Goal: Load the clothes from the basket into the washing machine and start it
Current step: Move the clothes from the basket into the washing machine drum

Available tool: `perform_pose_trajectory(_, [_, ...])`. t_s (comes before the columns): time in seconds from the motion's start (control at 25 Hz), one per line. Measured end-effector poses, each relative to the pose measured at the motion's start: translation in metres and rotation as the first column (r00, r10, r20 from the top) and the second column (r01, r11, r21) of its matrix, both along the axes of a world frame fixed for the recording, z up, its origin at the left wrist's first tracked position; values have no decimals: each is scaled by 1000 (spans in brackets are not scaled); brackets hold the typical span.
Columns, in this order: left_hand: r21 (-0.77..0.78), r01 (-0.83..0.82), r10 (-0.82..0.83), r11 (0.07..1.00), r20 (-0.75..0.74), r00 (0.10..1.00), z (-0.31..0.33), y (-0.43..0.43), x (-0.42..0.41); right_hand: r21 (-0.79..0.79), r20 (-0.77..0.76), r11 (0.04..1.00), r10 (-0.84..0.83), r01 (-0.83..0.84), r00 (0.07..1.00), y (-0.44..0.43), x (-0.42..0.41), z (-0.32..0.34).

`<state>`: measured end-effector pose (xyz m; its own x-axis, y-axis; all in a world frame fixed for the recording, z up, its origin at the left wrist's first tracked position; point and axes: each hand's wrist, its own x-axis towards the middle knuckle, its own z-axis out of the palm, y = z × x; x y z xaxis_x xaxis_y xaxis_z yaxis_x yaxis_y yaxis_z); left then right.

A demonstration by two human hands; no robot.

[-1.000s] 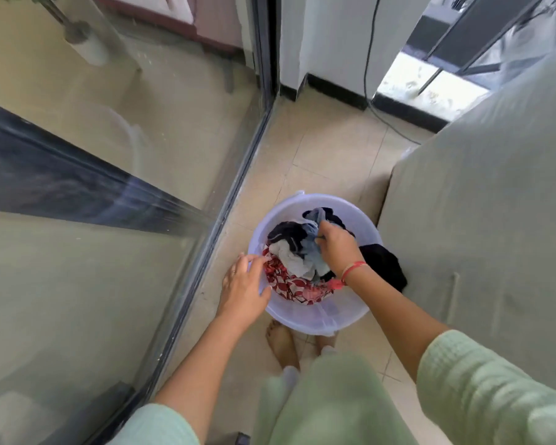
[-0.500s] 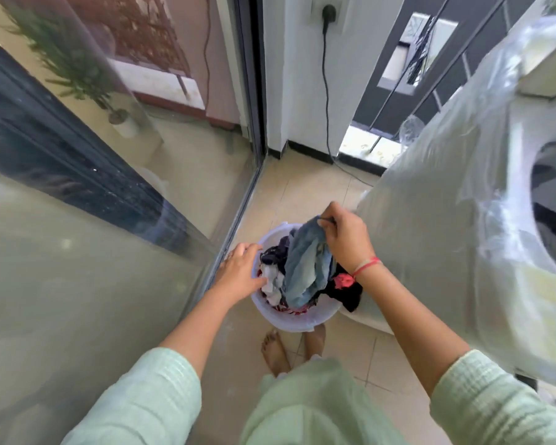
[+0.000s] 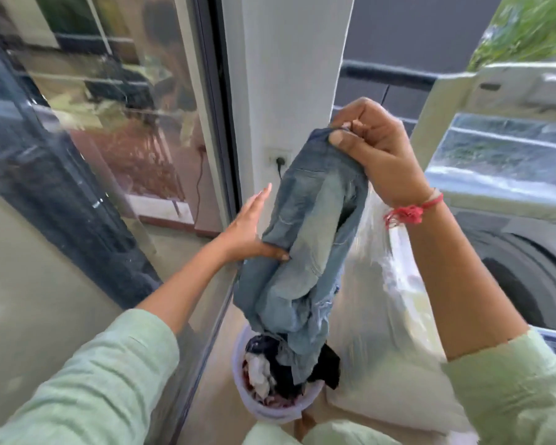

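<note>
A pair of faded blue jeans [image 3: 308,239] hangs in the air, gripped at the waistband by my right hand [image 3: 371,149]. My left hand [image 3: 251,231] touches the jeans' left side with the thumb pressed into the cloth and the fingers spread. The jeans' lower end still dangles into the pale lilac basket [image 3: 270,409] on the floor, which holds dark, white and red clothes [image 3: 267,370]. The washing machine [image 3: 527,271] stands at the right; its dark round drum opening shows and clear plastic sheeting [image 3: 385,290] drapes its front.
A glass sliding door [image 3: 93,155] runs along the left. A white pillar [image 3: 283,75] with a wall socket and black plug [image 3: 280,160] is straight ahead. The beige tiled floor between the door and the machine is narrow. My bare foot shows beside the basket.
My right hand has lifted the jeans high out of the basket. My left hand has left the basket rim and come up against the jeans. The view has tilted up toward the machine.
</note>
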<state>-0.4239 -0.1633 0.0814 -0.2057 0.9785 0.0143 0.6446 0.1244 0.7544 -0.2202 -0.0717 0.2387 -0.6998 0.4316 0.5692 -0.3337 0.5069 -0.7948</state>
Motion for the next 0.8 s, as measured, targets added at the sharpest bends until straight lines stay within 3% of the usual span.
perform_pose_trajectory(0.08, [71, 40, -42, 997, 26, 999, 25, 14, 13, 181, 99, 983, -31, 13, 995, -2, 7, 26])
perform_pose_trajectory(0.2, [166, -55, 43, 985, 76, 996, 34, 22, 21, 354, 154, 926, -195, 131, 969, 4, 23, 49])
perform_pose_trajectory(0.28, [349, -194, 134, 917, 189, 973, 45, 23, 13, 467, 150, 836, -396, 288, 906, 14, 42, 57])
perform_pose_trajectory(0.32, [417, -229, 165, 879, 185, 969, 57, 24, 7, 538, 227, 782, -492, 313, 840, 21, 52, 56])
perform_pose_trajectory(0.36, [481, -239, 190, 844, 149, 970, 74, 25, 5, 608, 366, 745, -570, 275, 736, 26, 60, 53])
perform_pose_trajectory(0.44, [553, -232, 231, 800, 72, 970, 112, 25, 6, 665, 672, 742, -642, 80, 369, 34, 67, 32])
perform_pose_trajectory(0.48, [567, -195, 240, 800, -5, 971, 131, 25, 12, 678, 722, 735, -668, 8, 179, 37, 68, 17])
perform_pose_trajectory(0.52, [558, -143, 240, 817, -104, 965, 145, 27, 17, 715, 697, 699, -714, 4, 71, 43, 67, 3])
perform_pose_trajectory(0.56, [544, -92, 230, 834, -191, 954, 157, 27, 23, 775, 625, 627, -779, 78, 51, 53, 67, -6])
perform_pose_trajectory(0.64, [500, -68, 217, 863, -247, 944, 169, 35, 28, 749, 485, 461, -871, 476, 81, 76, 76, -19])
perform_pose_trajectory(0.68, [454, -70, 188, 888, -221, 957, 174, 39, 27, 544, 483, 452, -858, 707, 177, 83, 82, -20])
perform_pose_trajectory(0.72, [367, -39, 114, 929, -185, 976, 178, 42, 27, 193, 489, 482, -803, 855, 342, 90, 87, -21])
perform_pose_trajectory(0.76, [233, 28, 7, 972, -147, 989, 181, 45, 26, -224, 475, 482, -705, 847, 526, 91, 90, -20])
perform_pose_trajectory(0.8, [84, 116, -105, 990, -119, 987, 180, 46, 25, -535, 454, 445, -566, 718, 689, 89, 91, -22])
